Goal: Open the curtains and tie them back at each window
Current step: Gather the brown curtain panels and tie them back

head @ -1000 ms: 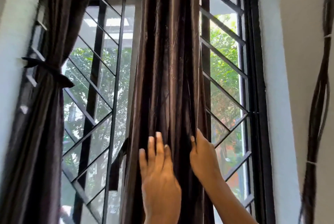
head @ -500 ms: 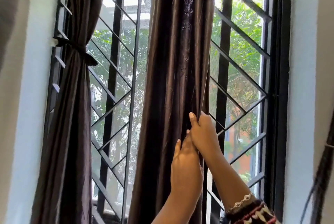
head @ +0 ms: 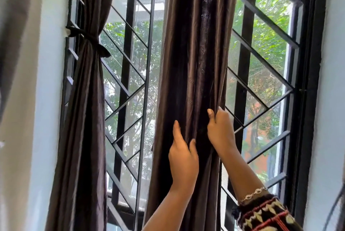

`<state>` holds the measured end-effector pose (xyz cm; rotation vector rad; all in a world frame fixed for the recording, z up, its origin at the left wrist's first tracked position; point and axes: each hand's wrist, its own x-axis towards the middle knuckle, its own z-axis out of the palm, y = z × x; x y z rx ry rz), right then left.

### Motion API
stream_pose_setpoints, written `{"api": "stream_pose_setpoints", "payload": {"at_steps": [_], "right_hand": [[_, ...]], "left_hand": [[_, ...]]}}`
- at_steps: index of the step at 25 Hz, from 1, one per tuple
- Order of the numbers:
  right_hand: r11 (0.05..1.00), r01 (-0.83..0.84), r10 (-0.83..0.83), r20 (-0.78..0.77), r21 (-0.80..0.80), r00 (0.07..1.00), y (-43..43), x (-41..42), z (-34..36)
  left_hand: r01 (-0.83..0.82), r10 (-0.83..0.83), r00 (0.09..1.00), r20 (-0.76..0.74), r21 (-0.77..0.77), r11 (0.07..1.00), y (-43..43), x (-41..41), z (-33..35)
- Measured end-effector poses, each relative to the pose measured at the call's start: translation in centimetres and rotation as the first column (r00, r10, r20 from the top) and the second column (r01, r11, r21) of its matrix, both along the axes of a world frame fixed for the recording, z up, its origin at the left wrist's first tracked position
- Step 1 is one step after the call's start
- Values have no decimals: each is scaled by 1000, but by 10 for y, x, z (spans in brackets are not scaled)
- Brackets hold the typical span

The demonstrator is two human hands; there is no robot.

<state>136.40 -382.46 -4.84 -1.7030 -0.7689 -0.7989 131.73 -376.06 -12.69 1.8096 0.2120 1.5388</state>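
Hands on centre curtain (head: 194, 53).
The right hand (head: 220, 130) clamps its right edge; the left hand (head: 183, 156) grips folds beside it. The side curtain (head: 84, 100) is tied by a band (head: 87, 38).

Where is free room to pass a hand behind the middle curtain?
Two gaps: between the tied curtain and the middle curtain, and between the middle curtain and the right window frame; grille bars back both. Crowded at its right edge, where the left hand and right hand grip folds.
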Motion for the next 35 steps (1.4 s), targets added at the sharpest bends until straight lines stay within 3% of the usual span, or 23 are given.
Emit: {"api": "stream_pose_setpoints", "payload": {"at_steps": [2, 6, 11, 13, 16, 19, 23, 25, 28, 30, 33, 35], "right_hand": [[1000, 20, -20, 14, -16, 1000, 2, 3, -1], [999, -17, 16, -17, -36, 1000, 8, 11, -2], [924, -367, 381, -215, 105, 899, 22, 4, 1], [938, -346, 347, -191, 40, 918, 26, 4, -1], [987, -158, 154, -113, -28, 982, 28, 11, -2], [995, -79, 75, -71, -61, 995, 27, 16, -3], [997, -48, 47, -22, -67, 999, 25, 19, -5], [996, -53, 53, -1, -68, 999, 26, 20, -5], [996, -64, 64, 10, -66, 998, 25, 20, -5], [994, -72, 72, -3, -80, 997, 24, 21, -6], [994, -84, 83, -14, -71, 996, 24, 23, -7], [995, -80, 80, -6, -60, 997, 25, 23, -7]], "left_hand": [[-18, 16, 996, -87, -24, 1000, -1, 2, -2], [-10, 29, 985, -169, 112, 994, -12, 4, -5], [-35, 70, 959, -274, 129, 991, -17, 16, -5], [-31, 61, 956, -288, 107, 994, -17, 19, -6], [34, 1, 960, -279, 118, 992, -13, 19, -6], [27, 19, 982, -190, 234, 972, -10, 7, -18], [-205, 142, 976, 165, 484, 851, -6, -9, -38], [-292, 161, 946, 282, 522, 801, 0, -16, -32], [-388, 228, 902, 366, 456, 801, 9, -25, -15], [-380, 257, 902, 346, 355, 854, 19, -28, -6], [-225, 209, 967, 143, 110, 968, 31, -27, 4], [-148, 150, 988, -30, 46, 988, 35, -22, 2]]}}
